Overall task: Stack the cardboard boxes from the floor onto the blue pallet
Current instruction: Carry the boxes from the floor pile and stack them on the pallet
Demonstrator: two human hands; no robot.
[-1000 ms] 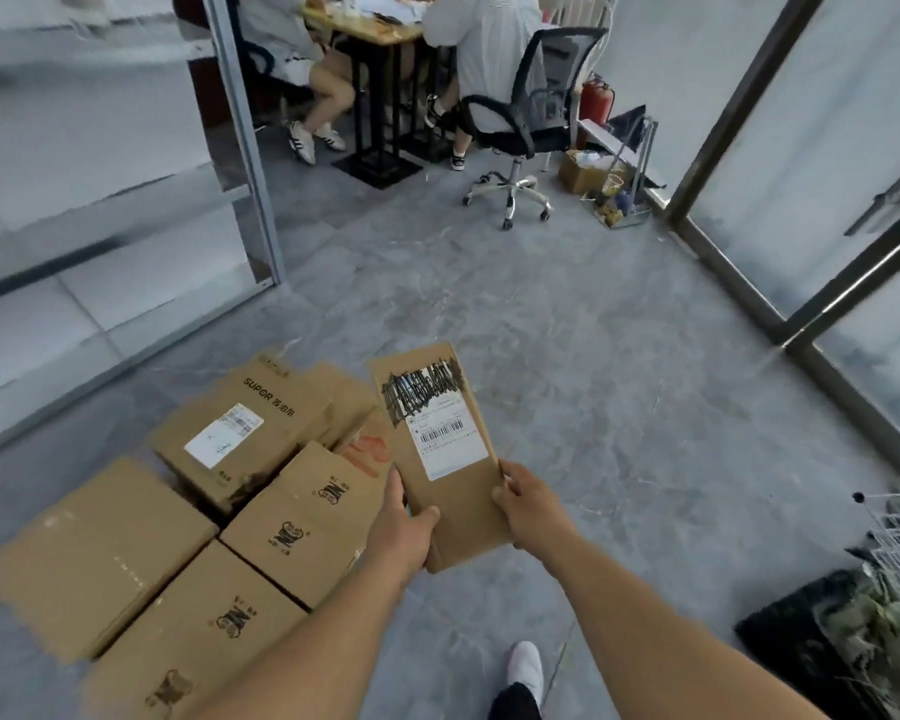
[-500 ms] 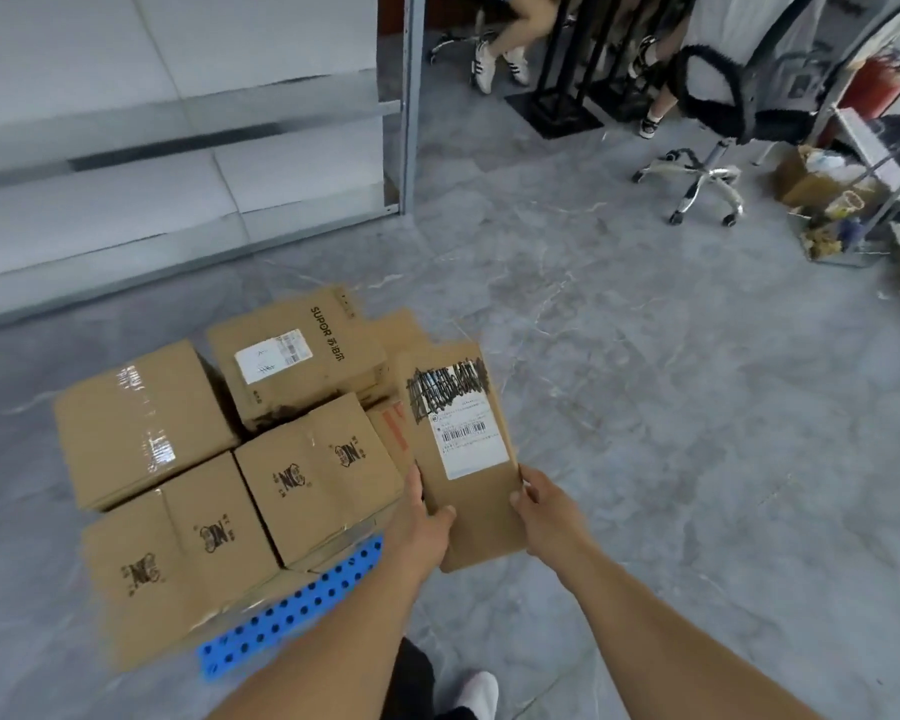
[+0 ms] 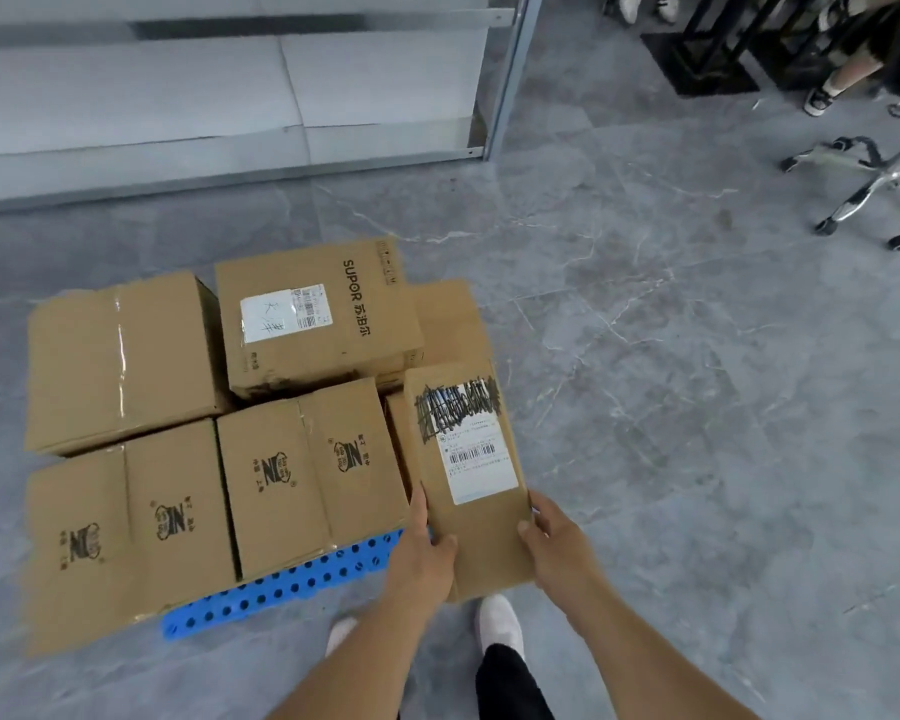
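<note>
I hold a narrow cardboard box (image 3: pixel 468 475) with a white shipping label and black scribbles, over the right end of the blue pallet (image 3: pixel 281 589). My left hand (image 3: pixel 427 553) grips its lower left edge and my right hand (image 3: pixel 552 548) grips its lower right edge. Several boxes stand on the pallet: a SUPOR box (image 3: pixel 318 314) on top at the back, a taped plain box (image 3: pixel 120 356) at the back left, and two NC-printed boxes (image 3: pixel 307 470) (image 3: pixel 126 532) in front. A lower box (image 3: pixel 453 324) lies behind the held one.
A glass partition with a metal frame post (image 3: pixel 510 75) runs along the back. An office chair base (image 3: pixel 879 184) stands at the far right, with a seated person's legs (image 3: pixel 842 80) and a table foot (image 3: pixel 697 59) beyond. Grey tiled floor (image 3: pixel 671 407) lies to the right.
The view has swung left and down toward the pallet, so the stacked boxes sit closer and more central. The held box has come nearer the pallet's right end, both hands still gripping it.
</note>
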